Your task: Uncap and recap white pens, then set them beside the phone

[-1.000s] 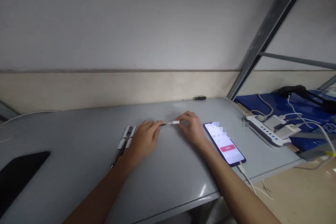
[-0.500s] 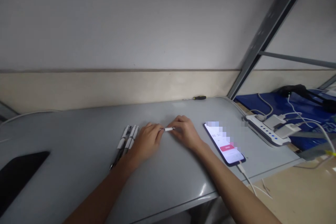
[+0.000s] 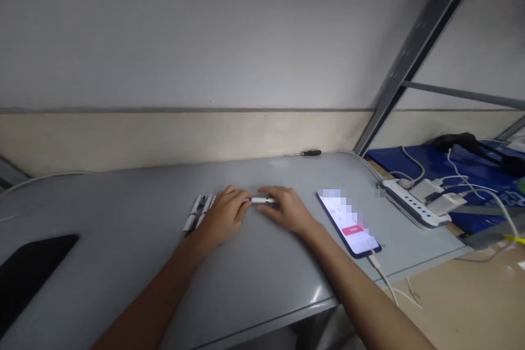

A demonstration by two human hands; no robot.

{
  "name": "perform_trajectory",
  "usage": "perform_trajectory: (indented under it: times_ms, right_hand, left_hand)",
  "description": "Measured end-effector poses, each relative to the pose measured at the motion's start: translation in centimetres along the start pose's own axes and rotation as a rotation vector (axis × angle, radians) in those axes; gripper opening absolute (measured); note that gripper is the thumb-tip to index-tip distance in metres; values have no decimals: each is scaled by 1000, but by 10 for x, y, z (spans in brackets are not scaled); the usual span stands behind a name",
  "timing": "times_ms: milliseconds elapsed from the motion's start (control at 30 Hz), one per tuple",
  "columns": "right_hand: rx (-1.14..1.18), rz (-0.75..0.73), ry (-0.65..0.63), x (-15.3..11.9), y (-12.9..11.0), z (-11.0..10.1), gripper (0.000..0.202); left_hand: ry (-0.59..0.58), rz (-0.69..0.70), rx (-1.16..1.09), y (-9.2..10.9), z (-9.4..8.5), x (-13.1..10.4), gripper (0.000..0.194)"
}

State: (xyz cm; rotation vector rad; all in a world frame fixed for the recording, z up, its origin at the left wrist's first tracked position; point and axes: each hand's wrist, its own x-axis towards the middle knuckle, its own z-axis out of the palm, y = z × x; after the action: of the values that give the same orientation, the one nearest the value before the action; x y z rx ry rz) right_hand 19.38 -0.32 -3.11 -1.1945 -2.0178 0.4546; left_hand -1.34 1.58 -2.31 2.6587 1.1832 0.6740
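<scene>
Two hands meet over one pen [image 3: 261, 200] near the middle of the grey table [image 3: 123, 262]. I see my left hand [image 3: 223, 214] pinching its dark end with curled fingers, and my right hand [image 3: 287, 209] gripping the white barrel between thumb and fingertips. More pens [image 3: 197, 212] lie side by side just left of my left hand. To the right sits a lit phone [image 3: 348, 223], its cable [image 3: 383, 279] trailing off the table edge.

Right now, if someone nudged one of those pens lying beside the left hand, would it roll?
Probably: the pens look round and slim, lying loose on a smooth grey table. They seem light and stiff, so an easy lift. Any clips that would stop a roll are too small to make out.
</scene>
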Motion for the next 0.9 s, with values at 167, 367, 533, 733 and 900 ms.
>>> perform_trajectory:
  times_ms: [167,367,533,733,900]
  right_hand:
    - [118,87,25,1,-1,-2,24]
    - [340,184,77,3,5,-5,36]
    - [325,225,39,5,9,-12,26]
    - [419,290,39,5,6,-13,31]
    - [453,334,-22,5,4,-13,36]
  left_hand:
    - [1,-9,-3,-2,-4,0,27]
    - [36,-27,29,-4,-6,1,27]
    - [42,-52,19,-4,-6,2,28]
    - [57,-46,2,-3,-7,2,31]
    - [59,-53,-18,-3,-7,2,32]
